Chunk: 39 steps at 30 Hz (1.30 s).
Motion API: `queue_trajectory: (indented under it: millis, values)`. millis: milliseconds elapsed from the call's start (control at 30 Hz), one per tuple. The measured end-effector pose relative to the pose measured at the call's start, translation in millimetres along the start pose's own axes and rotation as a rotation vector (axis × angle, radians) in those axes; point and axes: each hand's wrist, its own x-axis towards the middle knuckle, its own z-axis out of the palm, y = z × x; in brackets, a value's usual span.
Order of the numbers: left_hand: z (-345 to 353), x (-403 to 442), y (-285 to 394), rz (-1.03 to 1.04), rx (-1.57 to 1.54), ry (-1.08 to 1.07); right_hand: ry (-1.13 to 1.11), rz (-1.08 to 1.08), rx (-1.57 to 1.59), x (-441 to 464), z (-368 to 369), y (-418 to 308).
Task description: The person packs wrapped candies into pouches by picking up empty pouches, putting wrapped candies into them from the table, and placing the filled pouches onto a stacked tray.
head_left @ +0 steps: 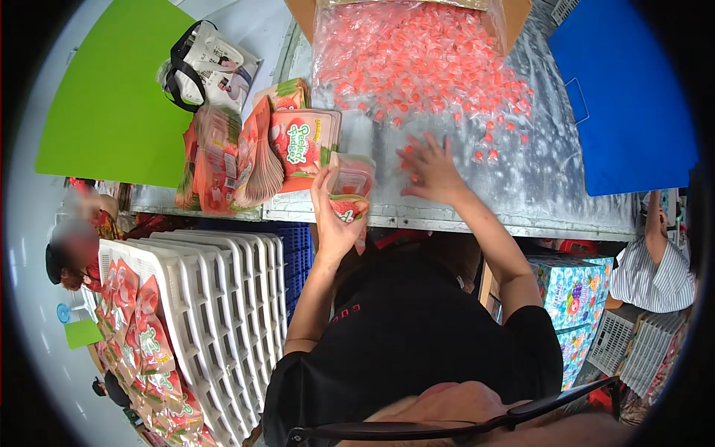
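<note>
My left hand [335, 229] grips a pink candy pouch [353, 176] at the table's front edge, its mouth facing the table. Fingers spread, my right hand [433, 177] is over the metal tabletop, with a few red wrapped candies [406, 158] beside and partly under its fingertips. Whether the palm presses on the surface I cannot tell. Beyond it a large heap of wrapped candies [417, 56] spills out of a plastic-lined carton [515, 26]. Left of my left hand stand stacks of flat printed pouches [298, 145].
A white bag with black straps [216, 67] lies behind the pouches. Green [112, 97] and blue [625, 97] panels flank the metal table [536, 201]. Stacked white crates [216, 298] with filled pouches [153, 343] stand at left, printed cartons [570, 290] at right. Other people work on both sides.
</note>
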Motion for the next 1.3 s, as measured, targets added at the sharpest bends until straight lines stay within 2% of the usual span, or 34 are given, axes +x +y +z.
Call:
queue_trajectory:
  millis: [133, 200, 267, 300, 333, 400, 433, 467, 500, 533, 600, 633, 700, 800, 933, 1033, 1100, 1233, 1300]
  values:
    - [-1.1, 0.1, 2.5, 0.063, 0.023, -0.011, 0.034, -0.074, 0.012, 9.6, 33.3, 13.0]
    - [-1.3, 1.2, -0.1, 0.054, 0.004, -0.001, 0.234, -0.093, 0.107, 5.0, 42.3, 20.0]
    - [-0.6, -2.5, -5.9, 0.057, -0.076, 0.004, 0.172, -0.037, 0.083, 1.9, 46.2, 22.6]
    - [0.3, -4.0, 0.7, -0.029, -0.213, 0.009, 0.108, 0.033, 0.051, 0.5, 46.8, 22.8]
    - [4.4, -8.2, -5.1, -0.026, -0.206, 0.023, 0.110, 0.018, 0.052, -1.3, 49.5, 24.8]
    - [14.8, -10.9, -18.2, -0.092, -0.334, 0.033, 0.418, 0.023, 0.131, 0.9, 51.2, 27.6]
    - [19.0, -7.5, -19.2, -0.057, -0.355, 0.043, 0.423, 0.011, 0.126, 7.8, 50.2, 29.3]
    - [22.4, -2.8, -21.4, -0.050, -0.359, 0.053, 0.500, 0.214, 0.424, 14.0, 49.0, 32.0]
    - [25.0, 2.6, -21.7, 0.016, -0.220, 0.018, 0.563, 0.418, 0.723, 18.5, 46.6, 32.6]
    - [27.4, 7.5, -20.2, 0.081, -0.079, -0.014, 0.562, 0.403, 0.717, 24.3, 27.7, 24.0]
    - [32.0, 9.2, -9.7, 0.106, -0.126, 0.031, 0.548, 0.500, 1.611, 33.5, -18.1, 2.5]
    - [32.5, 9.5, -3.4, 0.098, -0.118, 0.005, 0.549, 0.494, 1.610, 38.3, -38.5, -13.0]
    - [37.9, 11.8, -1.8, 0.110, -0.060, -0.030, 0.641, 0.262, 1.845, 45.9, -71.0, -46.5]
    - [43.8, 14.1, 7.2, 0.124, -0.005, -0.024, 0.743, 0.236, 1.772, 56.1, -89.4, -87.4]
    - [50.2, 15.7, 1.9, 0.156, -0.017, 0.012, 0.705, 0.223, 1.663, 57.2, -79.2, -95.9]
    - [52.9, 15.3, -3.9, 0.176, 0.016, 0.029, 0.718, 0.093, 1.702, 54.6, -75.4, -95.6]
    - [56.3, 17.4, -3.8, 0.165, -0.019, 0.041, 0.630, 0.131, 1.543, 49.6, -71.2, -89.3]
    - [58.6, 16.3, -7.0, 0.153, 0.079, 0.088, 0.551, 0.007, 1.459, 50.6, -70.3, -94.1]
    - [61.7, 16.4, -6.2, 0.148, 0.022, 0.082, 0.518, 0.057, 1.372, 48.6, -75.6, -94.1]
